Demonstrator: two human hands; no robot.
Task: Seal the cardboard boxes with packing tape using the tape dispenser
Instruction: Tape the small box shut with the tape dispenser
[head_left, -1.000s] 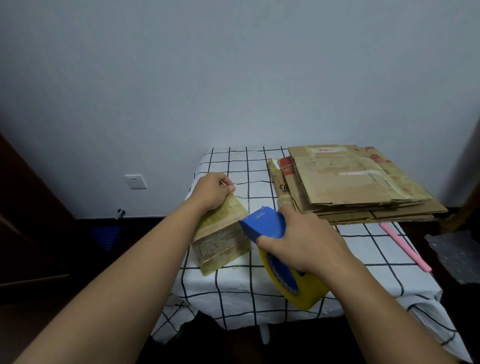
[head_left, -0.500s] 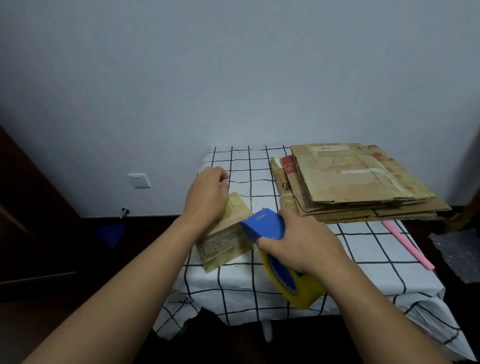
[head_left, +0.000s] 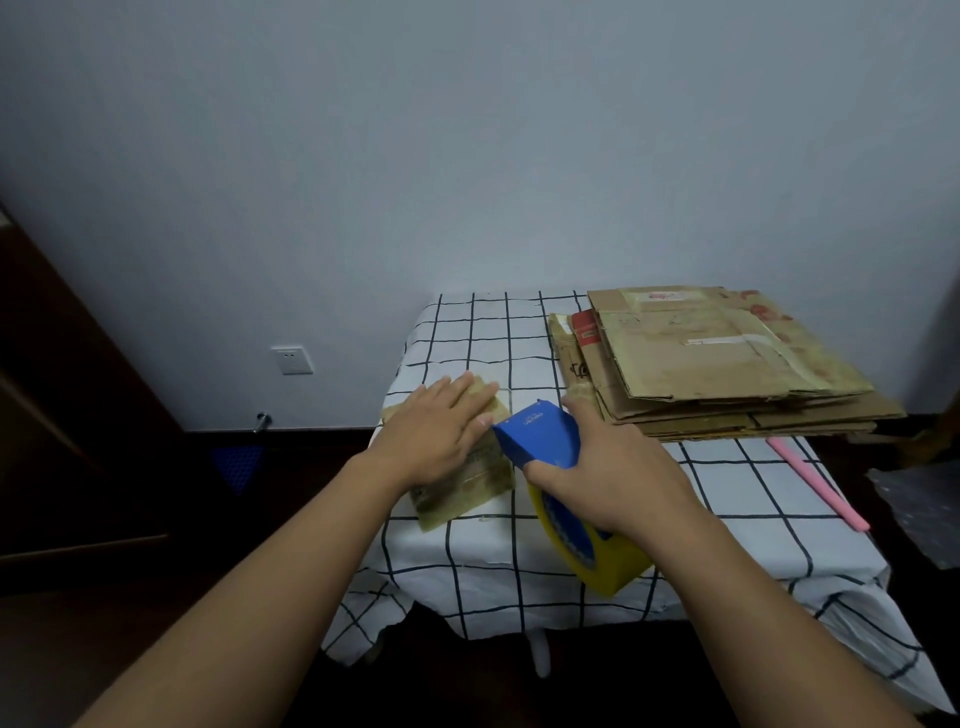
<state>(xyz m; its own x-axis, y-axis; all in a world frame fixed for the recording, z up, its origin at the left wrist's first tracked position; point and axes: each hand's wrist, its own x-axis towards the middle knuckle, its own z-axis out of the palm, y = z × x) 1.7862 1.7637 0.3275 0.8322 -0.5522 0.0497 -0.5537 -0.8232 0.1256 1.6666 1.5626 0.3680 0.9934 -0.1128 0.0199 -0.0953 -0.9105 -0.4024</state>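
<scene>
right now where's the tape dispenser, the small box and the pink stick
tape dispenser (head_left: 540, 439), head view, on its blue top cover
small box (head_left: 470, 491), head view, on the near part below the left hand
pink stick (head_left: 815, 482), head view, midway along its length

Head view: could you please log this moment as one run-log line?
left hand flat on small box | right hand grips tape dispenser beside box | flattened cardboard stack at right | sealing not finished

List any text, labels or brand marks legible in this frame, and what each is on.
Nothing reads clearly.
Tape dispenser: small white brand mark, too blurred to read.
Flattened box stack: red and white labels and a dark scrawl, illegible.
Small box under the left hand: printed label, too blurred.
</scene>
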